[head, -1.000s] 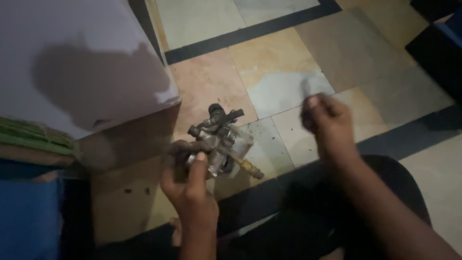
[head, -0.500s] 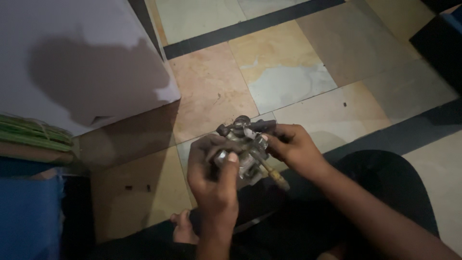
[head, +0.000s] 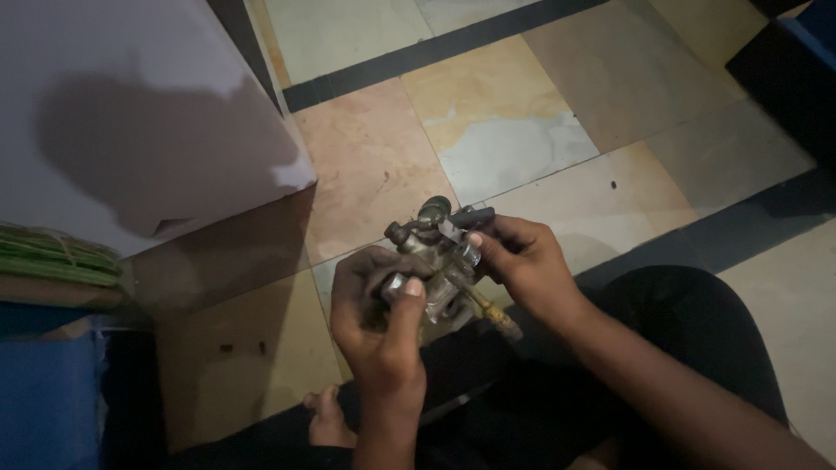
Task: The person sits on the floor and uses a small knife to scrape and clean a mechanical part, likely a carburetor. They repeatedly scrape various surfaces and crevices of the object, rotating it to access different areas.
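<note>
Nearest the camera: dark trousers (head: pixel 566 400) over a raised knee, and a bare foot (head: pixel 324 416) resting on the floor just left of them. Above the lap, the left hand (head: pixel 379 318) was wrapped around the lower body of a small metal carburetor (head: pixel 435 257), fingers curled over one side and the thumb (head: pixel 405 305) pressed against the other, clamped firmly on it. The right hand (head: pixel 522 261) came in from the right, fingertips closed on the upper right part of the carburetor; exactly which fitting they pinched could not be told in the dim light. The carburetor was held in the air between both hands, over the knee and the floor, tilted. A brass-coloured stub (head: pixel 492 312) stuck out of it downward to the right, below the right hand. Round caps and a dark lever showed along its top.

Beyond the hands: a tiled floor (head: pixel 496 113) of tan and grey squares with dark bands. At left, a large white sheet or board (head: pixel 131 113), shadowed; below it green strips (head: pixel 52 252) and a blue item (head: pixel 48 400).
</note>
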